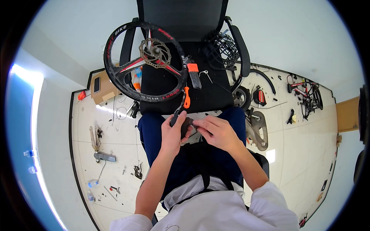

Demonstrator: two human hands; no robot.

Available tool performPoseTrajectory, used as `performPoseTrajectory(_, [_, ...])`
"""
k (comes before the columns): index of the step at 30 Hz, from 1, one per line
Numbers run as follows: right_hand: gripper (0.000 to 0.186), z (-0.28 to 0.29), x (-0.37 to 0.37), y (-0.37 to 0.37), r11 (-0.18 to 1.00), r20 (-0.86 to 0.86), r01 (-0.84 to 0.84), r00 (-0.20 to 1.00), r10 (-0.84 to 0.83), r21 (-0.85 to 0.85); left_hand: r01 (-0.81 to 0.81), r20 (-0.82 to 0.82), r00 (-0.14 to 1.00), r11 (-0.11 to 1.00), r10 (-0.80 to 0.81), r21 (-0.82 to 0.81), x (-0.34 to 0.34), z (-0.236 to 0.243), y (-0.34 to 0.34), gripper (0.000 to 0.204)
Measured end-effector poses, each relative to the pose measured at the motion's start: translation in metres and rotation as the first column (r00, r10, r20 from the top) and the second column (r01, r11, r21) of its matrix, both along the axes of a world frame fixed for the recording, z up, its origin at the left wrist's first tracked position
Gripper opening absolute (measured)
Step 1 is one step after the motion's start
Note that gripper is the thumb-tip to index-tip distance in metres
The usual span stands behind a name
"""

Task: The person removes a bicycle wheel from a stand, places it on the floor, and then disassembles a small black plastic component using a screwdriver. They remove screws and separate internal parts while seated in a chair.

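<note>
Above my lap, my left hand is closed around a dark, rounded bike part with a black lever-like arm at its upper end. Its exact kind is hard to make out. My right hand pinches at the right side of the same part, its thumb and fingers drawn together. Just beyond, an orange-handled screwdriver lies at the front of the black chair seat. A spoked bike wheel with a disc brake rotor rests on the seat's left side.
On the seat are an orange-and-black brush-like item, a small wrench and a black wire basket. Bike parts litter the tiled floor: a hammer to the left, a grey chain guard and a red frame to the right.
</note>
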State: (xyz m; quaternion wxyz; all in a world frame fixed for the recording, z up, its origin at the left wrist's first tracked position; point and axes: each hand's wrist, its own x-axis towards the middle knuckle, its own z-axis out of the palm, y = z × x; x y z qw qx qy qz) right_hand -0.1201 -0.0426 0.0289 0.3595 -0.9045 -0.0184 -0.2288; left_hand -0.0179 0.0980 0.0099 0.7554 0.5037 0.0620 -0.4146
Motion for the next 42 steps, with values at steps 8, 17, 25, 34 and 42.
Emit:
performPoseTrajectory(8, [0.020,-0.017,-0.002,0.003,0.298,-0.282,0.196,0.916,0.283,0.934,-0.120,0.273,0.957,0.990,0.098,0.067,-0.003,0.003,-0.002,0.026])
performPoseTrajectory(17, [0.017,-0.021,0.000,0.006,0.266,-0.222,0.180,0.966,0.135,0.947,-0.061,0.226,0.973,0.997,0.048,0.053,-0.002,0.002,-0.001,0.026])
performPoseTrajectory(25, [0.020,0.007,0.000,-0.011,0.989,-0.202,-0.118,0.974,0.098,-0.088,0.007,0.117,0.993,0.998,-0.015,0.069,-0.001,0.000,0.000,0.024])
performPoseTrajectory(34, [0.018,-0.002,-0.002,0.019,0.969,0.063,0.083,0.993,-0.100,0.234,-0.060,0.116,0.992,0.998,0.055,0.038,0.000,-0.001,0.002,0.026])
performPoseTrajectory(42, [0.040,-0.015,-0.004,0.011,0.041,-0.380,0.397,0.837,0.394,0.917,-0.147,0.582,0.812,0.980,0.041,0.136,-0.009,-0.001,0.000,0.025])
